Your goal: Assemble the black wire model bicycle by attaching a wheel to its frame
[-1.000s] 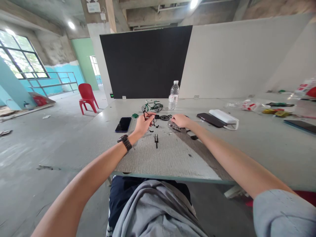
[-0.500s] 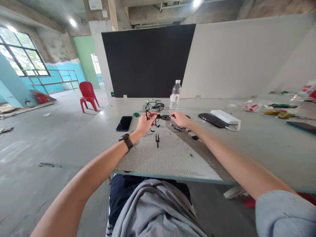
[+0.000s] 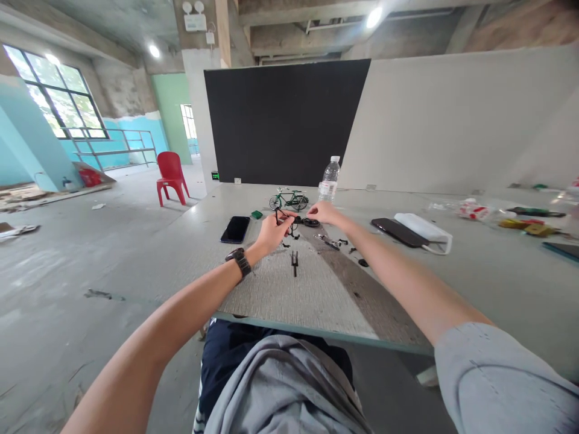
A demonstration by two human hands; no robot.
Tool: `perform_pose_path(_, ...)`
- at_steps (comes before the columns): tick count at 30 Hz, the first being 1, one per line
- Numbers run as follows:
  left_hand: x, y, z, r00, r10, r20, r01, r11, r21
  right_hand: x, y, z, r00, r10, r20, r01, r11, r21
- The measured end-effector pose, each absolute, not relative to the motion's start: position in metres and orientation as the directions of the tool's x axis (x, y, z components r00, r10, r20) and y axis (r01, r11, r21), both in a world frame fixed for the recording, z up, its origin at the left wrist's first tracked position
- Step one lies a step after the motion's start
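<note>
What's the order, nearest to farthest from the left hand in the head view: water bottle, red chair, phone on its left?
From the left hand:
1. Phone, just to its left.
2. Water bottle, behind and right.
3. Red chair, well back, left.

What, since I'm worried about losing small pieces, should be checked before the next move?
1. Left hand gripping the thin black angular part: ok.
2. Right hand holding something between its fingers: cannot tell.
3. Black two-pronged fork in plain sight on the grey table: ok.
4. Loose black parts gathered together: not ok, spread out.
5. Green model bicycle standing upright: ok.
</note>
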State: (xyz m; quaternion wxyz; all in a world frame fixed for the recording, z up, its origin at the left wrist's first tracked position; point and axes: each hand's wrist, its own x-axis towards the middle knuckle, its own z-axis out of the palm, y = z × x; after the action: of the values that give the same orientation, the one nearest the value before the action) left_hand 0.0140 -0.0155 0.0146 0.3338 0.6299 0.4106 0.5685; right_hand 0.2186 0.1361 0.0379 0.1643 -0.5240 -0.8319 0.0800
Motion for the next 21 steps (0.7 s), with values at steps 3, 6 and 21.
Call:
perform_pose_path(3,0.014,-0.014,0.014,0.010,0.899,0.438,0.137,-0.435,0.890,0.218,0.137,0.038,-0.388,0.908,0.160,0.860,0.419,-0.291)
perform_pose_path(6,0.015,-0.014,0.014,0.015,0.901,0.434,0.132,-0.432,0.892,0.220,0.135,0.036,-0.384,0.912,0.146,0.867,0.410,-0.283)
perform_pose_path(21,0.016,-0.014,0.011,0.009,0.891,0.453,0.113,-0.451,0.885,0.224,0.131,0.020,-0.309,0.939,0.152,0.882,0.342,-0.324)
